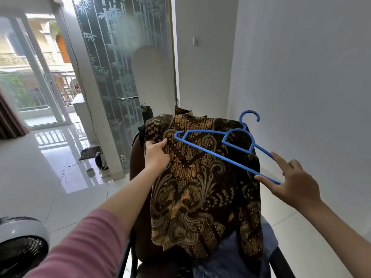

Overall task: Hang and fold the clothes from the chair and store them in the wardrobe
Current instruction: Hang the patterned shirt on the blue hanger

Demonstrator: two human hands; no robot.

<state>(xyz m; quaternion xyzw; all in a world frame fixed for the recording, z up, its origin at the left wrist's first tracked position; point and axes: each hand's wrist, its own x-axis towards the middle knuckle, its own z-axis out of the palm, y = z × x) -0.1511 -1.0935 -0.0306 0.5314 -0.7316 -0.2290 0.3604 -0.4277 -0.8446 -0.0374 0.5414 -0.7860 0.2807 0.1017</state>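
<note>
A brown batik shirt [202, 177] is draped over the back of a chair [136, 157], with its lower edge hanging down over the seat. Blue fabric [236, 255] is seen on the seat below the shirt.

The upper left edge of the shirt is gripped by the left hand [157, 156]; its fingers [160, 143] are curled onto the cloth.

A blue hanger [218, 146] is held above the shirt, tilted, with its hook pointing up and to the right. Its right end is pinched by the right hand [295, 183]: the thumb lies under the lower bar, and the index finger rests on the upper arm. The remaining fingers are loosely extended.

A fan [22, 245] is located at the lower left on the tiled floor [40, 187]. A frosted glass door [112, 77] stands behind the chair.
</note>
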